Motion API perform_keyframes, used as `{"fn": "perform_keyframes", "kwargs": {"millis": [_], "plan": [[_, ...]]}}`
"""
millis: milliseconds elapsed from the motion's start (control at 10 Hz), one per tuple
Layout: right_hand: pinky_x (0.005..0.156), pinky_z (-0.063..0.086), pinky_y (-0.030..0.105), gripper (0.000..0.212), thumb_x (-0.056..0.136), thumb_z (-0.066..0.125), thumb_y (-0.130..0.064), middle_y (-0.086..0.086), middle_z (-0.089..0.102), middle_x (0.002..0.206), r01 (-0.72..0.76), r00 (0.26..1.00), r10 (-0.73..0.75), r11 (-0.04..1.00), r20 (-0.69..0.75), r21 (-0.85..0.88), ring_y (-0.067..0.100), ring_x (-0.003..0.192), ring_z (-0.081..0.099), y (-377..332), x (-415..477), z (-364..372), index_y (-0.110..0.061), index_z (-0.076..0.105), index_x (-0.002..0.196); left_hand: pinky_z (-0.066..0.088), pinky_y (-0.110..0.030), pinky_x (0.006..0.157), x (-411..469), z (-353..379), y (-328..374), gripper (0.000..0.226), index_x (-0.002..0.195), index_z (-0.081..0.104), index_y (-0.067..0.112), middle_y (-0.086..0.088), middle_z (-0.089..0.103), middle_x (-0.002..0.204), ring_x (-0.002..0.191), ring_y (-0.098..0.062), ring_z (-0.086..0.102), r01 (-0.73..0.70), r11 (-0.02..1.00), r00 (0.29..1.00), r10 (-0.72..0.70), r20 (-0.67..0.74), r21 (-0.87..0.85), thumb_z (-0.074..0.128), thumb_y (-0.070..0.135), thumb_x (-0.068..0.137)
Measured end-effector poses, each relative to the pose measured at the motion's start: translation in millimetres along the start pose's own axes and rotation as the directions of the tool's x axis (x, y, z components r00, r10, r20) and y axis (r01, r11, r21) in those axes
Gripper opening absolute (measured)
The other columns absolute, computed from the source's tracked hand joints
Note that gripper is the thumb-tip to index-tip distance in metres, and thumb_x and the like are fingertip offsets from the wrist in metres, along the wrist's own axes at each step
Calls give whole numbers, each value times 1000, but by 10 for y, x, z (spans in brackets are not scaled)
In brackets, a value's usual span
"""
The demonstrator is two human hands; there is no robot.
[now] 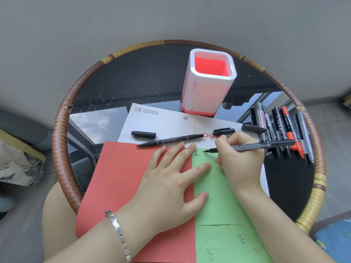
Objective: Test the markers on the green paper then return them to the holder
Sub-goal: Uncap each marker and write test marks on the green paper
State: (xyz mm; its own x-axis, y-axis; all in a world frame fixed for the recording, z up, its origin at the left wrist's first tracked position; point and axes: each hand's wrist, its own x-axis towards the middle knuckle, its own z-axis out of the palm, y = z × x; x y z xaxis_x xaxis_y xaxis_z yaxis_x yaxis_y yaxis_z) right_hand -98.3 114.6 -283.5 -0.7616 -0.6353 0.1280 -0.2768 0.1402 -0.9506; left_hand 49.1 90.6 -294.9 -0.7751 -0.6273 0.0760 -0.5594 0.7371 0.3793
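Grips black marker (262, 146) in curled fingers of right hand (241, 164), barrel running sideways out to the right, nib just left of the fingertips and touching green paper (224, 196) beside a written character. Presses left hand (171, 179) flat, fingers straight and spread, across red paper (117, 177) and the green edge, just left of the nib. Probably calls for a reach beyond the fingers to holder (207, 88), upright, open-topped, nothing showing inside; spare markers (284, 130) heaped right of the writing hand, uncapped marker (171, 139) sideways just beyond the left fingertips.
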Motion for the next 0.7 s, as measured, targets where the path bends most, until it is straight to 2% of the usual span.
{"fn": "perform_keyframes", "kwargs": {"millis": [100,300,500,600,700], "plan": [[45,35,18,33,75,59,-3,5,45,36,-5,1000,5,1000,-2,5,7,32,39,19,8,4,2,37,50,20,-43,104,0,3,5,50,119,55,41,-2,47,140,129,-22,40,-1,1000,1000,1,-5,-1,44,57,73],[47,34,19,32,72,59,0,34,47,50,12,1000,-12,1000,23,-19,6,37,38,-3,-12,-4,5,36,50,19,-42,105,3,1,4,50,120,55,42,-2,46,140,130,-21,39,5,1000,1000,-5,-2,-3,43,58,73],[50,33,22,28,65,55,-13,34,47,53,-12,1000,12,1000,10,-17,10,40,38,-13,-14,4,3,37,50,19,-42,104,4,-1,7,51,120,55,42,-2,46,140,130,-22,39,5,1000,1000,-5,1,-5,43,58,73],[47,33,20,30,71,57,-3,33,47,53,3,1000,-3,1000,4,-25,7,38,36,-3,-6,-9,5,36,51,19,-43,104,5,-1,6,51,120,55,42,-3,46,140,130,-22,39,4,1000,1000,-4,2,-1,43,58,73],[45,33,18,32,73,58,-3,27,46,48,6,1000,-6,1000,9,-20,7,35,35,-4,-3,-9,5,36,51,19,-43,105,1,2,5,51,119,55,42,-2,46,140,130,-22,39,7,1000,1000,-7,4,-2,43,58,73]]}}
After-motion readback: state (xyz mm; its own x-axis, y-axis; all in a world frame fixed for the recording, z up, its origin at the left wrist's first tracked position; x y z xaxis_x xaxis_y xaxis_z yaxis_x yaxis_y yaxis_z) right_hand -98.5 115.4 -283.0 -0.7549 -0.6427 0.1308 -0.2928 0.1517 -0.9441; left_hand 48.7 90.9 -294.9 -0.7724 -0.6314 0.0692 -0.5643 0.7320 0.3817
